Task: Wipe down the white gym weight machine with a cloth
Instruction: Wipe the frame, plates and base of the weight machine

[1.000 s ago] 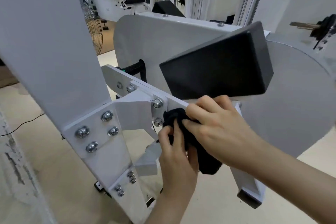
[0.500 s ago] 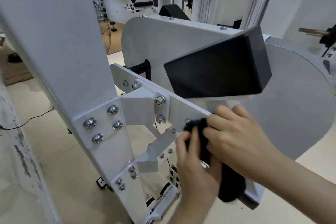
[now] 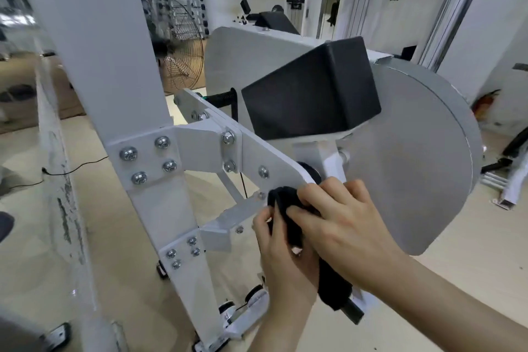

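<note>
The left hand (image 3: 281, 257) and right hand (image 3: 343, 226) both grip a soft, bunched black cloth (image 3: 285, 207) against the rounded plate edge of the smooth white machine (image 3: 268, 156) just above them.

cloth (image 3: 283, 206): mostly covered by the right hand (image 3: 343, 226) and left hand (image 3: 283, 257), which grip it; only a dark bunch at the fingertips and a hanging end show.
machine arm: hidden under cloth and hands, save its black end cap (image 3: 353, 313).
machine upright (image 3: 94, 37): cut off by the top edge.
right forearm (image 3: 457, 308): runs out past the right and bottom edges.
fan (image 3: 183, 54): left side hidden behind the upright.
rack (image 3: 185, 6): its items are too small to tell.
far-left shapes (image 3: 17, 20): blurred, unreadable.
</note>
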### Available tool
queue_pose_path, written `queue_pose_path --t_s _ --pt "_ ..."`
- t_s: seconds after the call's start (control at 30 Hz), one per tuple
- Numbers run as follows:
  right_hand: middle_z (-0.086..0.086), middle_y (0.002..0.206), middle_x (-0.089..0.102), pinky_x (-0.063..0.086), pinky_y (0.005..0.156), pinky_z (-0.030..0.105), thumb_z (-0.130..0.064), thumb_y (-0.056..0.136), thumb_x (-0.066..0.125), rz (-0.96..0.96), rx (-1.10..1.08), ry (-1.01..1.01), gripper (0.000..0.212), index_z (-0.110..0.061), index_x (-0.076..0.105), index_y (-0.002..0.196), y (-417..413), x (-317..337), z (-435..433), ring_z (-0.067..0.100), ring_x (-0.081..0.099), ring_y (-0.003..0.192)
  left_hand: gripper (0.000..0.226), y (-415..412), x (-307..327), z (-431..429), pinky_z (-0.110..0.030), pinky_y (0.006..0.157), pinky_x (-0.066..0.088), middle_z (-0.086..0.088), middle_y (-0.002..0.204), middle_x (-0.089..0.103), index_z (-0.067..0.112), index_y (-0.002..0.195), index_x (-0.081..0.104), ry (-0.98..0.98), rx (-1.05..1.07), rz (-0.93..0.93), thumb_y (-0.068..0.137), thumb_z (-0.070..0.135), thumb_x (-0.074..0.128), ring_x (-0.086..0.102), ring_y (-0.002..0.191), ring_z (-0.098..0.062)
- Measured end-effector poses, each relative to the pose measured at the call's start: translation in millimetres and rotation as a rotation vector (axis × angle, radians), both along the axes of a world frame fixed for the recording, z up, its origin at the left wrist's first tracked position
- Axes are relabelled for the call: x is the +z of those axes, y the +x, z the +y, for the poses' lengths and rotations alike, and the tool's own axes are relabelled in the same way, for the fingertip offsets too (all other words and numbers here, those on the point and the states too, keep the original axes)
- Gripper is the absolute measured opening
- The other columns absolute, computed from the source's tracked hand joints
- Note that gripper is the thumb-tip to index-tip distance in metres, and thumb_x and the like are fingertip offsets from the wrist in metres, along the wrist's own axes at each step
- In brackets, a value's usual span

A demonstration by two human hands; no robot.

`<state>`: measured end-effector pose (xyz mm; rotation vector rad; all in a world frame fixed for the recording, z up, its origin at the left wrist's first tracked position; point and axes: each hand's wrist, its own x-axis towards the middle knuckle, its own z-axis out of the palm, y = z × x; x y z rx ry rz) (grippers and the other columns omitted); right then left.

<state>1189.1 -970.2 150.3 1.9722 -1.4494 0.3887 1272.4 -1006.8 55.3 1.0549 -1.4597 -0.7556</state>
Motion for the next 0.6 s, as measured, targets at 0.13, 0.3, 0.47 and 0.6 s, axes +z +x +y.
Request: queue_pose_path --t_s 0.13,0.3,0.47,0.6 --pt "-0.001 0.083 0.06 0.033 0.062 0.033 -0.007 0.083 0.057 -0.004 0.042 -0.058 0.017 -0.018 0.068 0.077 -7 0 14 0.022 0.052 0.071 0.047 9 13 19 -0.01 0.079 0.045 0.011 0.119 0.041 0.012 0.133 0.056 -0.122 -0.055 0.09 0.086 0.005 0.053 0.054 0.098 0.002" --pt "0.007 0.073 0.061 0.045 0.053 0.039 -0.01 0.087 0.06 -0.316 0.051 -0.12 0.017 -0.006 0.073 0.098 -22 3 13 0.028 0.049 0.061 0.051 -5 68 -30 -0.007 0.104 0.025 0.015 0.134 0.041 0.013 0.132 0.056 -0.176 0.062 0.163 0.086 0.004 0.037 0.038 0.126 0.001" --pt "0.001 0.073 0.06 0.041 0.06 0.03 -0.019 0.086 0.053 -0.613 0.031 -0.046 0.022 -0.007 0.071 0.093 -19 -23 37 0.023 0.052 0.064 0.05 -28 9 33 -0.026 0.098 0.046 0.012 0.136 0.048 0.036 0.128 0.05 0.003 -0.113 0.472 0.092 0.003 0.044 0.051 0.125 -0.012" --pt "-0.002 0.088 0.061 0.048 0.063 0.025 -0.015 0.086 0.058 -0.858 0.051 -0.015 0.02 -0.011 0.07 0.102 -16 -40 47 0.01 0.055 0.07 0.041 -21 6 50 -0.033 0.1 0.046 0.004 0.133 0.05 0.024 0.13 0.059 -0.032 -0.017 0.364 0.091 0.028 0.051 0.053 0.122 -0.016"
